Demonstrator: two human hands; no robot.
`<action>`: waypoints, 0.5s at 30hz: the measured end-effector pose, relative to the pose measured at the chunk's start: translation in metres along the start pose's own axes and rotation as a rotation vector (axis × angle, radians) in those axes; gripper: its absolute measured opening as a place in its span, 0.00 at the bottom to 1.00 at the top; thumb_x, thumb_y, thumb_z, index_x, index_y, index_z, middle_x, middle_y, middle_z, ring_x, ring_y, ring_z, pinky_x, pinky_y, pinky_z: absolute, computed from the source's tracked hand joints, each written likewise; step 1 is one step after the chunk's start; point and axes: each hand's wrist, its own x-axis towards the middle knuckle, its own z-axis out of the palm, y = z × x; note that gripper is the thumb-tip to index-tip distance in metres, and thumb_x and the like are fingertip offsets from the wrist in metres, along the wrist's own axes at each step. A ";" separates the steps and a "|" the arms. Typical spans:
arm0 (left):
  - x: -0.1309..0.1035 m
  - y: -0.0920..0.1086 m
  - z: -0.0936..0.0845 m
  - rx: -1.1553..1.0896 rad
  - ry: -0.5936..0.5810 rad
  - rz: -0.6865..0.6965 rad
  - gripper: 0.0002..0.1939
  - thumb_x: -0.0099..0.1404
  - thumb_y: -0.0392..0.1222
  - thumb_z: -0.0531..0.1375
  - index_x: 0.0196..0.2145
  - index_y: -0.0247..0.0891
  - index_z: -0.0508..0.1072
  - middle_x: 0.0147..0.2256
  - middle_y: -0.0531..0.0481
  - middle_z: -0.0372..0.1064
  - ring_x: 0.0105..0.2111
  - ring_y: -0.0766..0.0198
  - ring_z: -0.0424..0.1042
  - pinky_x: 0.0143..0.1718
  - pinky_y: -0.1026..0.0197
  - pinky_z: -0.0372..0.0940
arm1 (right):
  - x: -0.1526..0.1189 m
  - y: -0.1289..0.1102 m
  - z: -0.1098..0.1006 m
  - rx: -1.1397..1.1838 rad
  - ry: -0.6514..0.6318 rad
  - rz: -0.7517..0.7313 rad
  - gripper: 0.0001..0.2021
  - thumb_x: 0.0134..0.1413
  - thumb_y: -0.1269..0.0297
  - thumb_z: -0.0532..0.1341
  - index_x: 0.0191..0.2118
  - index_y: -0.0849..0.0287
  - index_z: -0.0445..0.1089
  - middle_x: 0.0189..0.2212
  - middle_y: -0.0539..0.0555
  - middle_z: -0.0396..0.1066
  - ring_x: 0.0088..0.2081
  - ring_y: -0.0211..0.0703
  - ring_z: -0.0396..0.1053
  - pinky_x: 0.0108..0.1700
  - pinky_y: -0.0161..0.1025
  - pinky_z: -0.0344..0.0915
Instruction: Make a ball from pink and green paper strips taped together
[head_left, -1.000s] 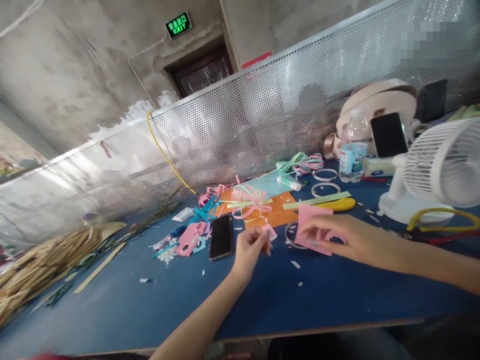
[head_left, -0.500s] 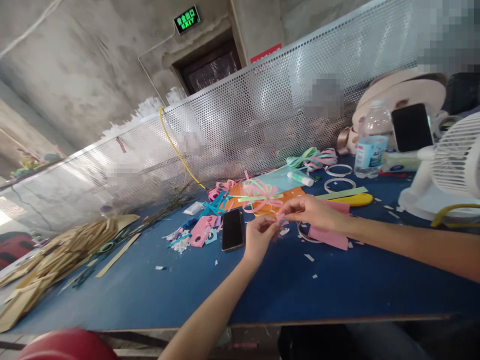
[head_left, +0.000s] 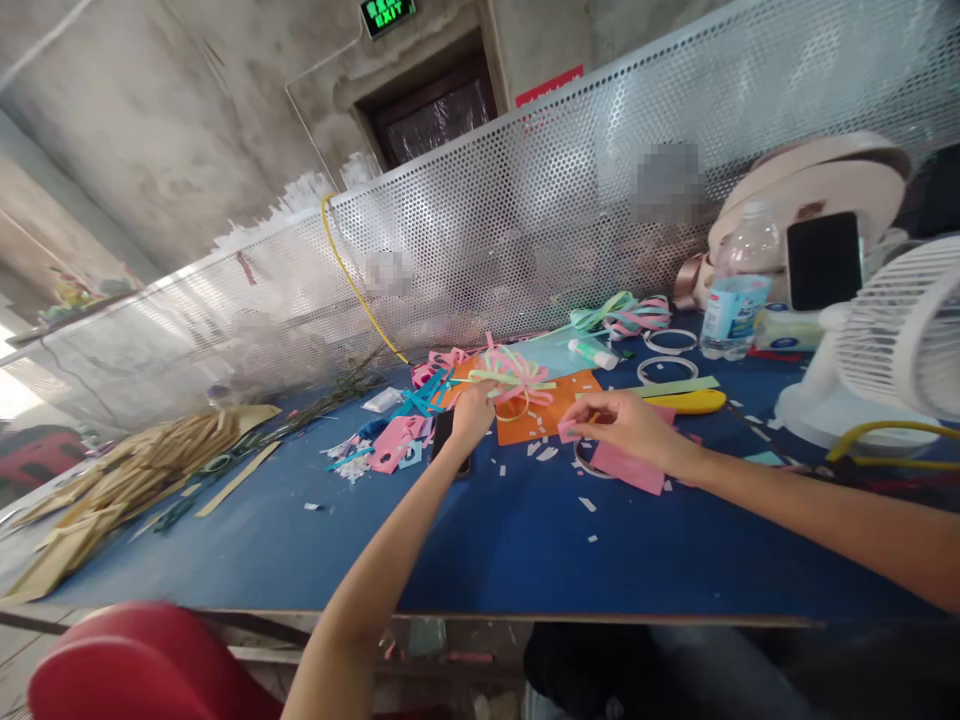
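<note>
In the head view, the right hand had its grip closed on a small pink piece above the bench. The left hand reached the ribbon bow; whether its grip was open or closed cannot be told.

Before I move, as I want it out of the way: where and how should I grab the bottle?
Grip the bottle around its labelled middle, probably from the left: it stands upright, low rings lie there, the bag rises behind, the fan stands right.
</note>
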 end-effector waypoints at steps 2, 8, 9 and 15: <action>0.020 -0.005 0.006 -0.015 -0.060 0.036 0.26 0.56 0.20 0.50 0.46 0.32 0.79 0.50 0.37 0.76 0.53 0.50 0.72 0.57 0.51 0.62 | -0.002 0.003 0.002 -0.006 0.024 -0.065 0.12 0.56 0.53 0.66 0.36 0.58 0.76 0.36 0.54 0.78 0.38 0.45 0.76 0.42 0.42 0.70; 0.068 -0.019 0.019 -0.073 -0.229 0.176 0.10 0.60 0.27 0.56 0.29 0.32 0.78 0.29 0.50 0.76 0.32 0.62 0.73 0.38 0.62 0.67 | 0.002 0.015 0.001 -0.061 0.108 -0.211 0.12 0.65 0.62 0.56 0.51 0.49 0.71 0.40 0.52 0.73 0.34 0.42 0.74 0.38 0.42 0.71; 0.072 -0.022 0.020 -0.070 -0.243 0.188 0.09 0.61 0.29 0.58 0.28 0.32 0.77 0.26 0.52 0.74 0.29 0.64 0.71 0.36 0.63 0.66 | 0.003 0.016 0.001 -0.040 0.115 -0.220 0.12 0.65 0.62 0.56 0.51 0.49 0.70 0.39 0.51 0.73 0.32 0.41 0.74 0.37 0.42 0.71; 0.067 -0.030 0.034 -0.010 -0.202 0.204 0.12 0.67 0.43 0.63 0.29 0.33 0.71 0.26 0.55 0.68 0.26 0.67 0.68 0.32 0.61 0.66 | 0.004 0.015 -0.001 -0.074 0.126 -0.232 0.08 0.65 0.62 0.56 0.41 0.52 0.72 0.38 0.51 0.74 0.34 0.43 0.74 0.38 0.42 0.70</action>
